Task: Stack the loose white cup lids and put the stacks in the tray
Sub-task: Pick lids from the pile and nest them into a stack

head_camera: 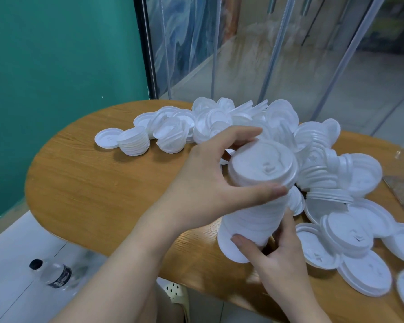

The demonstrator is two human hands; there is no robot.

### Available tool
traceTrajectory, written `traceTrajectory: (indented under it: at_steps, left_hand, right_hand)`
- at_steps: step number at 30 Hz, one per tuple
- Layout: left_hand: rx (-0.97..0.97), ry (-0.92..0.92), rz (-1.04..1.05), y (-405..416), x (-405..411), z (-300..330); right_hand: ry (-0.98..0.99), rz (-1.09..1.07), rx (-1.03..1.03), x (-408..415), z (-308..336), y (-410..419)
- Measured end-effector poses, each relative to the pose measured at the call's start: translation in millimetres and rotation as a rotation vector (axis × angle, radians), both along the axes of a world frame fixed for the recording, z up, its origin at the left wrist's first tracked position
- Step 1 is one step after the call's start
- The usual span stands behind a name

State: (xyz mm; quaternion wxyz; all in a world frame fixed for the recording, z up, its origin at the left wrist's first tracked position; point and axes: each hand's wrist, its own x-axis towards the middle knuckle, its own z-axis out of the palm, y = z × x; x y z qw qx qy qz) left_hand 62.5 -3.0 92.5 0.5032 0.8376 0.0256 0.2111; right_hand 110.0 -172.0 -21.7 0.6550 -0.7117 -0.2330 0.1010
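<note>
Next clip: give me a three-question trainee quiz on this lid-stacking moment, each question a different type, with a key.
1. True or false: both hands grip the tall stack of lids.
2. Which hand holds the stack's top end? A) left hand B) right hand
3. Fill in: on the floor beside the wooden table lies a clear plastic ____ with a black cap.

Key: 1 true; 2 A; 3 bottle.
</note>
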Motion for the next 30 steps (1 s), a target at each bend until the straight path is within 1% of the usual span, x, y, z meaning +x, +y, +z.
traceTrajectory:
  at_steps: [4,7,10,12,13,15,16,18,20,22,25,27,30]
  left_hand:
    - [0.117,0.065,-0.022,-3,2,-2]
    - [0.148,0.085,-0.052,-3,3,-5]
    - [0.123,0.116,-0.100,2,2,-7]
    - [0.045,0.086,-0.104,12,6,-12]
    - [-0.018,0.048,-0.074,19,10,-18]
    - [-0.148,-0.001,0.055,38,19,-35]
    - [-0.167,0.003,0.132,47,24,-45]
    - [-0.087,0.059,0.277,63,32,-71]
    - [0.012,0.148,0.371,74,40,-93]
    - [0.043,0.222,0.405,81,47,-107]
    - [0.061,0.286,0.451,86,58,-112]
    - [0.064,0.291,0.472,85,65,-112]
    - [0.051,0.187,0.457,84,75,-115]
  right_hand:
    - [-0.014,0.000,-0.014,0,1,0]
    - [-0.024,0.014,-0.016,0,3,-1]
    - [-0.031,0.018,-0.014,-1,4,0]
    - [-0.035,0.020,-0.002,-1,5,0]
    - [-0.039,0.024,0.001,-1,5,1]
    - [-0.045,0.030,0.005,-1,5,0]
    - [-0.044,0.029,0.005,-1,6,1]
    - [-0.050,0.022,-0.006,-1,8,1]
    - [-0.060,0.015,-0.010,-2,9,2]
    - [-0.060,0.012,-0.004,-3,9,2]
    - [-0.066,0.019,-0.012,-3,10,2]
    - [-0.064,0.014,-0.030,-3,10,2]
    - [-0.053,0.011,-0.035,-2,9,3]
